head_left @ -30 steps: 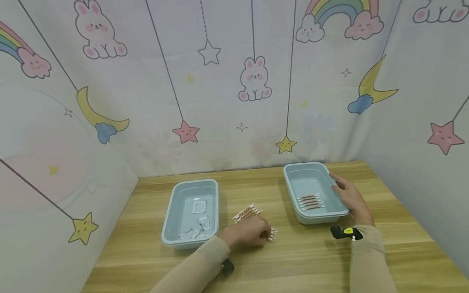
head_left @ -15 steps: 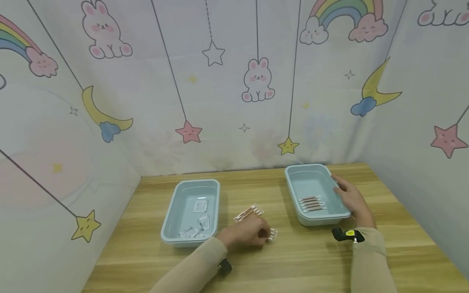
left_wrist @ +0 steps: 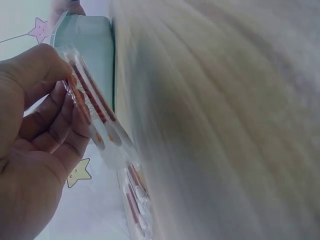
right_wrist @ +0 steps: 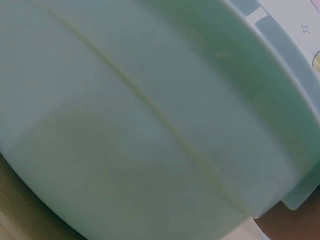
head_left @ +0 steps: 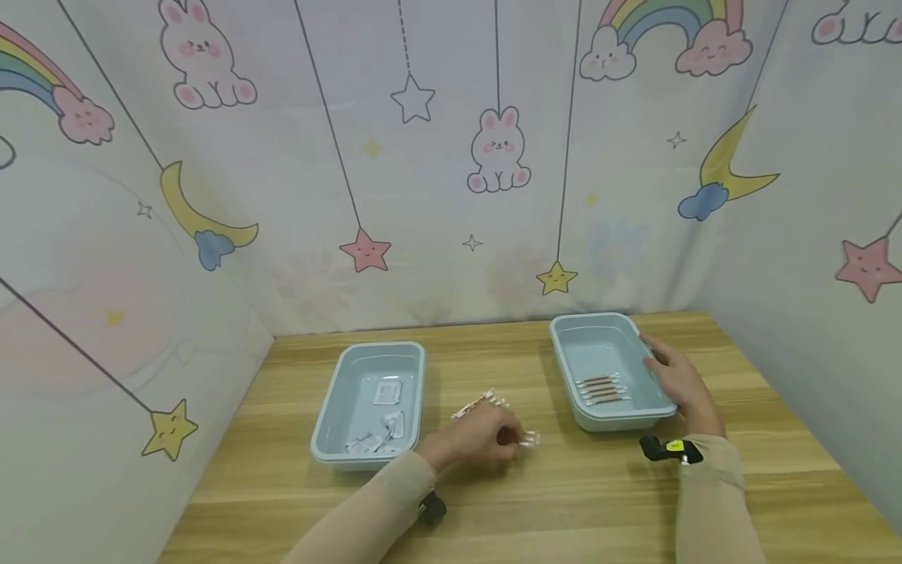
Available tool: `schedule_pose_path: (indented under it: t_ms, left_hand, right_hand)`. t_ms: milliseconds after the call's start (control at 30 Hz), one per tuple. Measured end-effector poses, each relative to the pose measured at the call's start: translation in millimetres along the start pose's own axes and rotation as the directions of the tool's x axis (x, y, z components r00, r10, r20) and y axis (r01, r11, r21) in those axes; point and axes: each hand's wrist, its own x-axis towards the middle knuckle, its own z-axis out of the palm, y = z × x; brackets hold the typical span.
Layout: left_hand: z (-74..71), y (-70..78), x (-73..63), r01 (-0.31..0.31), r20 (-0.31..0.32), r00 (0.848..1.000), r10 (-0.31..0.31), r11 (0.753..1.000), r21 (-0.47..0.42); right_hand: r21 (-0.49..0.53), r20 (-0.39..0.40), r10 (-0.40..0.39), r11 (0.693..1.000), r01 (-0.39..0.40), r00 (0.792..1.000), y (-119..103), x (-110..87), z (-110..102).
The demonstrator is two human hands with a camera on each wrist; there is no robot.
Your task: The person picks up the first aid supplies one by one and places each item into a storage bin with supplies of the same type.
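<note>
My left hand [head_left: 479, 439] pinches a clear packet of cotton swabs [left_wrist: 95, 105] with brown sticks, thumb against fingers. In the head view only white swab tips show beyond the fingers, a little above the table. More packed swabs [head_left: 481, 403] lie just behind this hand. On the right, my right hand [head_left: 687, 388] holds the outer right rim of a pale blue basin [head_left: 574, 403], with part of the fingers hidden by it. A row of brown swabs [head_left: 601, 388] lies inside that basin. The right wrist view is mostly filled by the basin's wall [right_wrist: 125, 150].
A second pale blue basin [head_left: 331, 415] stands on the left, with several small white sachets [head_left: 387, 392] inside. Both basins rest on a wood-grain table [head_left: 578, 501]. A patterned cloth wall [head_left: 437, 290] rises behind the table.
My left hand has risen slightly with the swab packet, whose tips now sit a little farther right and up. The right hand stays on the basin rim. The head view has shifted slightly.
</note>
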Motion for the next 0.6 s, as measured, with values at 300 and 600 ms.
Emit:
schedule_pose_path:
  t_ms: [300,600]
  left_hand:
    - [-7.5,4.4,-1.6,0.040,-0.052,0.998,-0.047,0.992,-0.122]
    - [-10.7,3.9,-0.5,0.028,-0.079,0.996,-0.041,0.987,-0.161]
  right_hand:
    - [-0.002,0.001,0.005,1.000,-0.005,1.000,0.5,-0.1,1.4]
    - [0.012,0.004,0.007,1.000,-0.007,1.000,-1.0,-1.4,1.4]
